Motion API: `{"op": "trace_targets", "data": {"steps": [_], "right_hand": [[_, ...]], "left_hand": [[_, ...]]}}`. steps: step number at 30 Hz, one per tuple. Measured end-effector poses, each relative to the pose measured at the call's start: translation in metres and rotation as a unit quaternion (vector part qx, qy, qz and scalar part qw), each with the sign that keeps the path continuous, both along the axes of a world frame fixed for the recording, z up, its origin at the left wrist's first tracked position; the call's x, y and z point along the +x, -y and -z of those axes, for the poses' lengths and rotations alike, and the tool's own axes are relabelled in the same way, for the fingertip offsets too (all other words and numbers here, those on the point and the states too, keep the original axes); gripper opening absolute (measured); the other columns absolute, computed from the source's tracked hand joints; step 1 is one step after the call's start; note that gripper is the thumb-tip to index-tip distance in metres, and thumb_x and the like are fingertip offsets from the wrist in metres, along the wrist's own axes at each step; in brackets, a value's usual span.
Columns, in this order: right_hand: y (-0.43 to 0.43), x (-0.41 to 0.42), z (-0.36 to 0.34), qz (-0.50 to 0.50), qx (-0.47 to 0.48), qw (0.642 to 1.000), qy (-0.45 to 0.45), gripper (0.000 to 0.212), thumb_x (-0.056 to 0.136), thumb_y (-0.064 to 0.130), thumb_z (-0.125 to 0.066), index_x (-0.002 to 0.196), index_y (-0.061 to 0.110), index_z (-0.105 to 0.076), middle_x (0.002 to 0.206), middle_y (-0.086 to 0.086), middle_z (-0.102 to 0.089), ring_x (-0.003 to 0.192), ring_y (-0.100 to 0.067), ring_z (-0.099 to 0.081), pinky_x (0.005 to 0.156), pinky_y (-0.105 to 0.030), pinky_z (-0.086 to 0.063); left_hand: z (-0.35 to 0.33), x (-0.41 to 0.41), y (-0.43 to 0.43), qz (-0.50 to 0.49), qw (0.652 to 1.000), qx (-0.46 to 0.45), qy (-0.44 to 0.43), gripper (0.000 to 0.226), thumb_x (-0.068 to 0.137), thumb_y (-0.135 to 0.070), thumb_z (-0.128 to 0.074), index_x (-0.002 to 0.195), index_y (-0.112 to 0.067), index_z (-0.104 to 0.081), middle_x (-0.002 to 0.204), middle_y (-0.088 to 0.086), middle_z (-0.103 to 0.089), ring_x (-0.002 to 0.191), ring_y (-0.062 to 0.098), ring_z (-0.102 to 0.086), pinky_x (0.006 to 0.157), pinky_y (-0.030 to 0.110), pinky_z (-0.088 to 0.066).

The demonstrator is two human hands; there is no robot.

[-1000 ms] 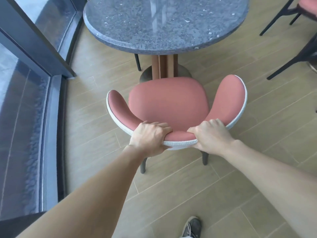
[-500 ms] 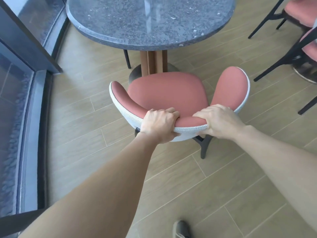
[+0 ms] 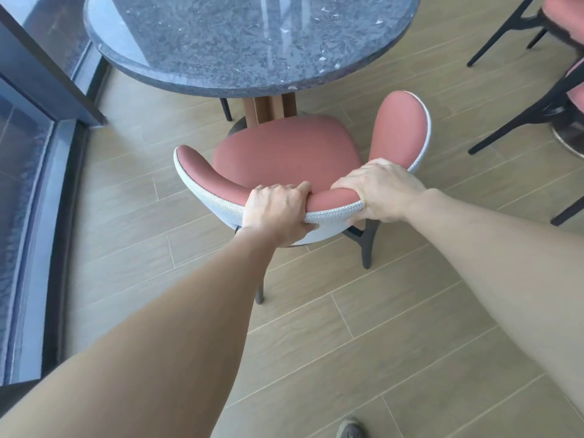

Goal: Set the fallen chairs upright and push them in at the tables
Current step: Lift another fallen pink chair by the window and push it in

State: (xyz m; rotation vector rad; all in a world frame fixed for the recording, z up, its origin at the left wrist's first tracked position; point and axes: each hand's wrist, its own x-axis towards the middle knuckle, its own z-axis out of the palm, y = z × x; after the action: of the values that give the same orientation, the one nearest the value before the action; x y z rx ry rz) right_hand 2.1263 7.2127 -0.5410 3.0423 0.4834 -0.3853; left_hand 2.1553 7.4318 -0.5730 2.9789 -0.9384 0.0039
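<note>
Salmon-pink padding lines the chair (image 3: 284,153), which stands upright on its dark legs, and both hands grip the top of its curved backrest. The left hand (image 3: 275,213) is wrapped over the rail, with its fingers curled onto the pink inner face and its thumb on the white woven outer shell. The right hand (image 3: 382,192) holds the same rail just to the right, fingers folded over the top edge and thumb tucked beneath against the woven side. A short stretch of the rail shows between the two hands.

From the grip, the seat lies directly ahead and slightly lower. One arm wing curves away to the left of the left hand, and the other rises ahead and to the right of the right hand. Two chair legs show below the hands on the side nearer the person, one under the left wrist and one under the right hand.

Beyond the seat stands the round grey stone table (image 3: 252,42). Its wooden pedestal (image 3: 268,107) is close to the seat's far edge, and the whole seat shows on the near side of the table rim.

Well off to the right of the right hand are the black legs of other chairs (image 3: 518,121). To the left of the left forearm runs a dark window frame (image 3: 60,172). Wood-look floor planks (image 3: 347,343) lie under everything, and a grey shoe (image 3: 350,429) shows at the bottom edge.
</note>
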Motion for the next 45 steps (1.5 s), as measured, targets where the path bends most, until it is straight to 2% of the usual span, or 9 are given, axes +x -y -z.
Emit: {"op": "trace_targets", "data": {"steps": [7, 15, 20, 23, 26, 29, 34, 38, 45], "right_hand": [[0.017, 0.022, 0.005, -0.007, 0.004, 1.0, 0.009, 0.066, 0.079, 0.059, -0.082, 0.135, 0.035, -0.059, 0.121, 0.007, -0.07, 0.117, -0.023, -0.063, 0.112, -0.043, -0.039], [0.018, 0.023, 0.008, -0.01, 0.008, 1.0, 0.019, 0.063, 0.079, 0.061, -0.081, 0.133, 0.037, -0.058, 0.121, 0.009, -0.069, 0.115, -0.022, -0.063, 0.11, -0.041, -0.04], [0.017, 0.02, 0.006, -0.006, 0.014, 1.0, 0.025, 0.063, 0.079, 0.062, -0.081, 0.132, 0.038, -0.057, 0.121, 0.01, -0.069, 0.115, -0.021, -0.063, 0.11, -0.039, -0.04], [0.015, 0.018, 0.005, 0.001, 0.016, 0.999, 0.03, 0.062, 0.079, 0.061, -0.08, 0.132, 0.038, -0.057, 0.12, 0.009, -0.069, 0.115, -0.021, -0.063, 0.109, -0.039, -0.04], [0.012, 0.017, 0.001, 0.01, 0.013, 1.0, 0.023, 0.063, 0.08, 0.062, -0.079, 0.134, 0.038, -0.057, 0.121, 0.009, -0.069, 0.116, -0.022, -0.062, 0.11, -0.041, -0.041], [0.009, 0.015, -0.002, 0.022, 0.007, 1.0, 0.02, 0.064, 0.081, 0.062, -0.079, 0.136, 0.037, -0.057, 0.121, 0.007, -0.069, 0.116, -0.025, -0.063, 0.108, -0.042, -0.044], [0.007, 0.004, -0.002, 0.055, 0.017, 0.998, 0.021, 0.057, 0.081, 0.06, -0.081, 0.129, 0.034, -0.064, 0.112, 0.001, -0.074, 0.111, -0.034, -0.063, 0.095, -0.04, -0.049], [0.018, -0.016, 0.0, 0.062, 0.028, 0.998, 0.009, 0.047, 0.081, 0.058, -0.082, 0.115, 0.029, -0.069, 0.098, -0.004, -0.074, 0.103, -0.034, -0.064, 0.089, -0.04, -0.051], [0.053, -0.031, -0.007, 0.073, 0.032, 0.997, 0.0, 0.044, 0.081, 0.055, -0.083, 0.116, 0.031, -0.07, 0.105, -0.001, -0.075, 0.103, -0.033, -0.063, 0.092, -0.041, -0.051]], "left_hand": [[0.002, 0.02, 0.016, -0.013, 1.0, 0.014, 0.008, 0.06, 0.082, -0.07, -0.072, 0.128, -0.034, -0.058, 0.113, -0.007, -0.074, 0.103, 0.029, -0.071, 0.075, 0.036, -0.034], [0.001, 0.018, 0.015, -0.009, 1.0, 0.007, 0.021, 0.059, 0.083, -0.069, -0.071, 0.131, -0.036, -0.058, 0.117, -0.009, -0.072, 0.111, 0.025, -0.069, 0.076, 0.036, -0.033], [0.0, 0.016, 0.015, -0.017, 1.0, -0.003, 0.017, 0.06, 0.082, -0.069, -0.072, 0.131, -0.037, -0.059, 0.117, -0.009, -0.072, 0.111, 0.024, -0.069, 0.085, 0.037, -0.044], [0.001, 0.015, 0.015, -0.026, 0.999, -0.009, 0.019, 0.059, 0.082, -0.068, -0.073, 0.131, -0.038, -0.06, 0.117, -0.009, -0.073, 0.112, 0.023, -0.069, 0.089, 0.038, -0.045], [0.0, 0.014, 0.015, -0.029, 0.999, -0.01, 0.014, 0.06, 0.081, -0.068, -0.074, 0.13, -0.038, -0.06, 0.117, -0.009, -0.073, 0.111, 0.024, -0.069, 0.085, 0.037, -0.044], [-0.002, 0.014, 0.017, -0.036, 0.999, -0.008, 0.006, 0.057, 0.08, -0.067, -0.076, 0.127, -0.038, -0.061, 0.112, -0.008, -0.075, 0.107, 0.026, -0.07, 0.076, 0.035, -0.035], [-0.007, 0.007, 0.018, -0.038, 0.999, -0.002, -0.017, 0.045, 0.081, -0.063, -0.076, 0.113, -0.034, -0.063, 0.105, -0.001, -0.076, 0.1, 0.033, -0.07, 0.072, 0.035, -0.035], [-0.004, -0.013, 0.022, -0.01, 1.0, -0.017, -0.01, 0.039, 0.083, -0.062, -0.075, 0.104, -0.031, -0.063, 0.099, -0.003, -0.073, 0.099, 0.029, -0.069, 0.072, 0.035, -0.033], [0.0, -0.025, 0.058, 0.024, 0.999, -0.038, -0.001, 0.035, 0.087, -0.061, -0.072, 0.107, -0.034, -0.063, 0.104, -0.01, -0.072, 0.107, 0.023, -0.067, 0.074, 0.034, -0.033]]}}
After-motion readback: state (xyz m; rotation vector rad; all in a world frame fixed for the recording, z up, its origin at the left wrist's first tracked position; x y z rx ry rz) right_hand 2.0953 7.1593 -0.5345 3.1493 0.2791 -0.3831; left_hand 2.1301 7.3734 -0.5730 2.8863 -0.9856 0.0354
